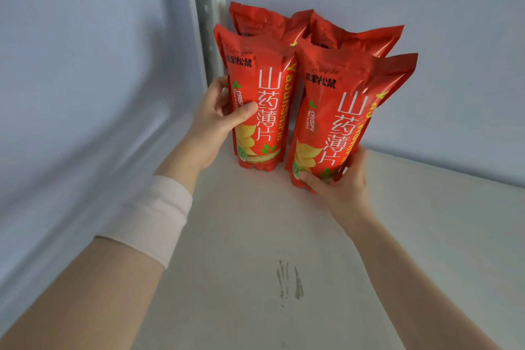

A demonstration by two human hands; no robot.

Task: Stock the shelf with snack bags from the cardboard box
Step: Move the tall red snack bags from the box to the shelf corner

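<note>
Fingers and thumb of the left hand (218,119) curl round the left edge of the front left bag (261,105), which stands upright on the pale shelf (241,250) beside a grey slotted post (203,8) in the corner. A white band (153,216) wraps that forearm. Behind stand a back left bag (257,20) and a back right bag (352,37), near the wall. The front right bag (341,111) tilts rightward, its bottom gripped by the right hand (338,182), thumb across the front. Dark smudges (289,281) mark the shelf nearer the camera.
</note>
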